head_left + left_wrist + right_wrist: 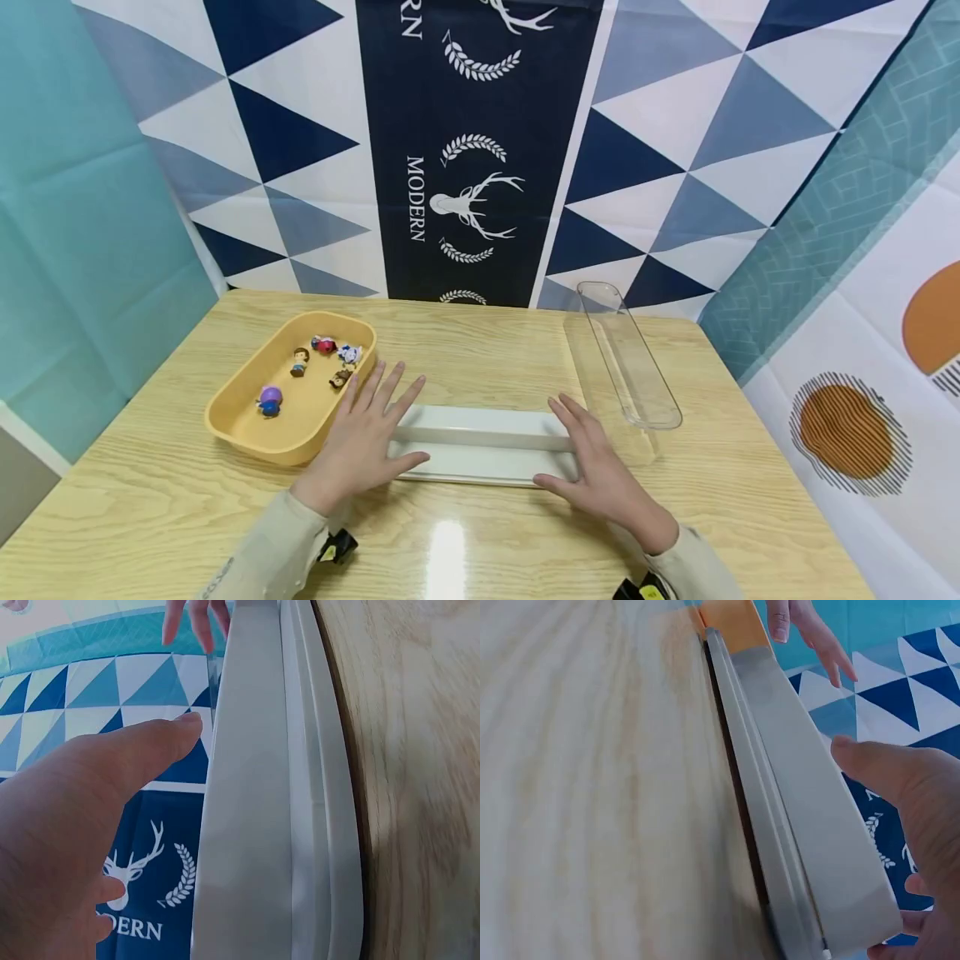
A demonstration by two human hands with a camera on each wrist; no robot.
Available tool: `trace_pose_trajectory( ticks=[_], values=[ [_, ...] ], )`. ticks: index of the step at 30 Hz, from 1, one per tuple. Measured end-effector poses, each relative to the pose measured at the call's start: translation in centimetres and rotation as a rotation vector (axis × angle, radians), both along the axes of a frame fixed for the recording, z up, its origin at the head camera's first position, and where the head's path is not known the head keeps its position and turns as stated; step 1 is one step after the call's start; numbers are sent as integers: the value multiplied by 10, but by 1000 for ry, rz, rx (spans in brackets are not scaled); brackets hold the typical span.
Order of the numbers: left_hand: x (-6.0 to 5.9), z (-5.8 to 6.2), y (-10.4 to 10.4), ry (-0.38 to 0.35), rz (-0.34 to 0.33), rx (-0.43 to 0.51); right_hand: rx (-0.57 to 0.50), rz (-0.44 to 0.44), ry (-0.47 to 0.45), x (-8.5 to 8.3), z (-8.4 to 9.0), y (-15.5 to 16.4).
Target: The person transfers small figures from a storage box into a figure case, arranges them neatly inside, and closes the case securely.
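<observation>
Over white tray (pixel 483 446), 2 flat hands.

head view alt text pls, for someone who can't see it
Two open hands, left and right, rest at the ends of a long white tray on a wooden table. A yellow bin of small figurines sits left, a clear lid right.

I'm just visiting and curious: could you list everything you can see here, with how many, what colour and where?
table: one, light wood, under everything.
white tray: one, long and stepped, centre of the table, between the hands.
yellow tray: one, left of the white tray.
small figures: five, mixed colours, inside the yellow tray.
clear lid: one, transparent, long, right rear of the table.
backdrop cloth: blue and white triangles, navy deer panel, behind the table.
left hand: fingers straight, at the white tray's left end.
right hand: fingers straight, at its right end.
</observation>
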State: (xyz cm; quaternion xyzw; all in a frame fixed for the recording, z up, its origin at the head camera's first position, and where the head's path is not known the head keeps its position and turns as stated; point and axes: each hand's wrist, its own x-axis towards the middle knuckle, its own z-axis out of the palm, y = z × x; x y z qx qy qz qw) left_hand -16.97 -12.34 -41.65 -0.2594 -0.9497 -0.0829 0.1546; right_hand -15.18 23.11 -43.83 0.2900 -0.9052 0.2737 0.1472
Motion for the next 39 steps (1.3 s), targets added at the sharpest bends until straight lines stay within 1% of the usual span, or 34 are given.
trace_pose_trajectory(
  ticks=[1,8,13,16,22,26,28,30,32,36,39],
  values=[
    [0,0,-1,0,-1,1,-22,0,-15,1,-2,1],
    [2,2,-11,-9,-1,36,-162,1,-37,4,-10,5],
    [2,5,-19,6,-8,48,-282,-13,-129,8,-14,6],
    [2,8,-25,17,-17,57,-330,-34,-179,10,-17,8],
    [0,16,-41,41,-28,81,-439,-42,-237,12,-24,12],
    [-1,21,-54,47,-13,86,-573,3,-266,12,-29,14],
    [-2,24,-61,71,-14,76,-642,42,-279,10,-32,16],
    [-4,29,-67,94,-16,58,-685,82,-287,9,-35,18],
    [-5,33,-73,109,-21,42,-704,112,-282,8,-37,19],
    [-8,42,-80,116,-29,16,-696,146,-262,7,-39,23],
    [-13,47,-84,127,-57,3,-684,154,-261,8,-39,25]
  ],
)
